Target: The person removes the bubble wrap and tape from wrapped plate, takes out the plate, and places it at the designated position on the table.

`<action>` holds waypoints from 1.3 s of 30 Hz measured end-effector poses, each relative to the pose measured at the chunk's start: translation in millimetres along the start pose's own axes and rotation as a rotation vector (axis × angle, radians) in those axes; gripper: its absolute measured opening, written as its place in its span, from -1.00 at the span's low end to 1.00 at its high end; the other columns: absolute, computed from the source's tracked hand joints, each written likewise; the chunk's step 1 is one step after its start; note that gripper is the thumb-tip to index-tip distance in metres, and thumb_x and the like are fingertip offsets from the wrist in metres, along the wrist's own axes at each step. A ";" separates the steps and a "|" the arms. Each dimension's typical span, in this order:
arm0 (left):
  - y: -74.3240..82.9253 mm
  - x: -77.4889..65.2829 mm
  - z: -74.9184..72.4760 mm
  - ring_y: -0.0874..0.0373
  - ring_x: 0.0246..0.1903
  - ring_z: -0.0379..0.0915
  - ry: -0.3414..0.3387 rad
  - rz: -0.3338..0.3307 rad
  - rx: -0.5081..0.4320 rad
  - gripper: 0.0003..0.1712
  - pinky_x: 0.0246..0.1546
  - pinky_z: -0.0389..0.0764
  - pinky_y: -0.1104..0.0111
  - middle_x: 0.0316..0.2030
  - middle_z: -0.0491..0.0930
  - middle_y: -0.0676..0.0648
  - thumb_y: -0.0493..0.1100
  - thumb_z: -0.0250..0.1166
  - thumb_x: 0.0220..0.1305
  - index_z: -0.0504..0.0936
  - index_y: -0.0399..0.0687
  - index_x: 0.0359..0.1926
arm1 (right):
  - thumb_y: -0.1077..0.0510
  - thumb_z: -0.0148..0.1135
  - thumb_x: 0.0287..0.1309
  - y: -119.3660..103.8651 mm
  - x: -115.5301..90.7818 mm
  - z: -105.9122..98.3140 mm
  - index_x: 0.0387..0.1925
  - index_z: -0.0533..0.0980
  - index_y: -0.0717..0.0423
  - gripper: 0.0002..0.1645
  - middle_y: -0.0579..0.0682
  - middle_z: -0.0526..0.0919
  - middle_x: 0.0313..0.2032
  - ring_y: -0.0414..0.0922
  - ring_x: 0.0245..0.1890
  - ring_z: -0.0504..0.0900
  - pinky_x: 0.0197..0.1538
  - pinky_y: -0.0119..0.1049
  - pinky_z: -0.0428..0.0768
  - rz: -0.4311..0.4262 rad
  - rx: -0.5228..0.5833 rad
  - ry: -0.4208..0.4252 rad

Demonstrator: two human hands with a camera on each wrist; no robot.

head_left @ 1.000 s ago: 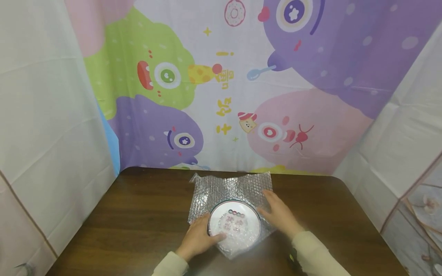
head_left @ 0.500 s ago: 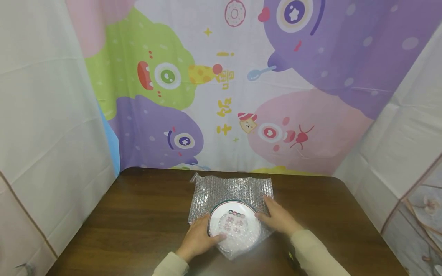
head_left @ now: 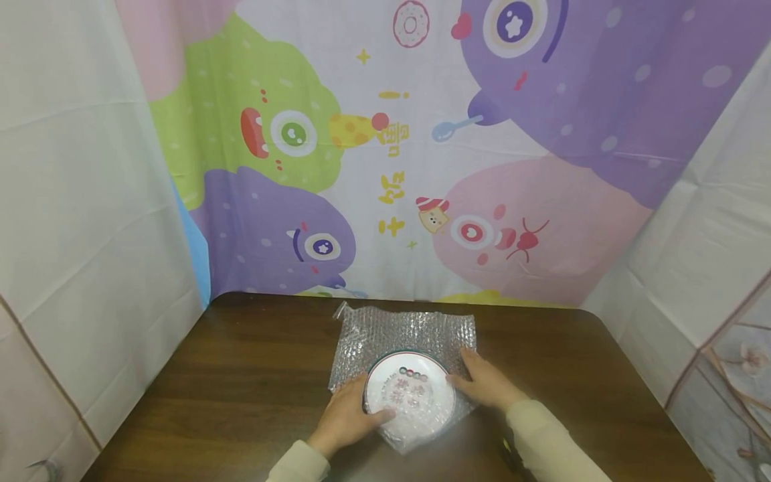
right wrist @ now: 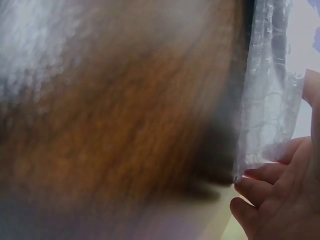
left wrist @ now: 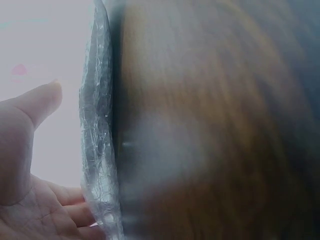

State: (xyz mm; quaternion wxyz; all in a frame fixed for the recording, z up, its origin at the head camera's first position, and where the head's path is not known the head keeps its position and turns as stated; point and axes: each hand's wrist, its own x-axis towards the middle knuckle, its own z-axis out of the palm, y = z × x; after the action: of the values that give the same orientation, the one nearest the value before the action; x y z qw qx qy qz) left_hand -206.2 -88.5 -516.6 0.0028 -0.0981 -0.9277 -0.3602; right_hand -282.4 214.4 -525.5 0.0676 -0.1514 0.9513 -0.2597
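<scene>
A round white plate [head_left: 411,395] with a dark rim line and reddish print lies under clear bubble wrap [head_left: 385,331] on the brown table. At its left edge rests my left hand [head_left: 346,416], thumb reaching over the plate and fingers along the side. In the left wrist view its fingers touch the edge of the wrap [left wrist: 97,120] and the thumb stands apart. My right hand [head_left: 486,381] lies at the right side of the wrap, thumb near the plate's rim. The right wrist view has its loosely bent fingertips against the wrap's edge [right wrist: 267,95].
The dark wooden table [head_left: 211,402] reaches back to a cartoon-printed cloth [head_left: 385,167]. Pale cloths hang at the left and right. A small dark and yellow-green object [head_left: 508,450] shows partly behind the right sleeve [head_left: 545,438].
The right hand has come slightly down and toward the plate, and the back right corner of the wrap has settled lower. The left hand and plate stay in place.
</scene>
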 end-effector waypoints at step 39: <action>-3.5 1.4 1.8 -0.35 0.36 0.20 -0.011 -0.015 -0.007 0.14 0.42 0.11 -0.20 0.32 0.34 -0.42 0.31 0.40 0.01 0.25 -0.43 0.37 | 0.22 0.35 0.08 -42.0 -14.3 11.1 -0.09 0.64 0.26 -0.67 0.13 0.74 -0.18 0.01 -0.21 0.69 -0.06 -0.10 0.69 -0.177 0.130 0.183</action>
State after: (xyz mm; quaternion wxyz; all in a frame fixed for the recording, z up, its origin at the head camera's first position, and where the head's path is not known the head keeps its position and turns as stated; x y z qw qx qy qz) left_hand -208.1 -89.5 -520.1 -0.0051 -0.0931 -0.9272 -0.3628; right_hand -256.0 179.4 -512.6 -0.0331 -0.2055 0.9176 -0.3385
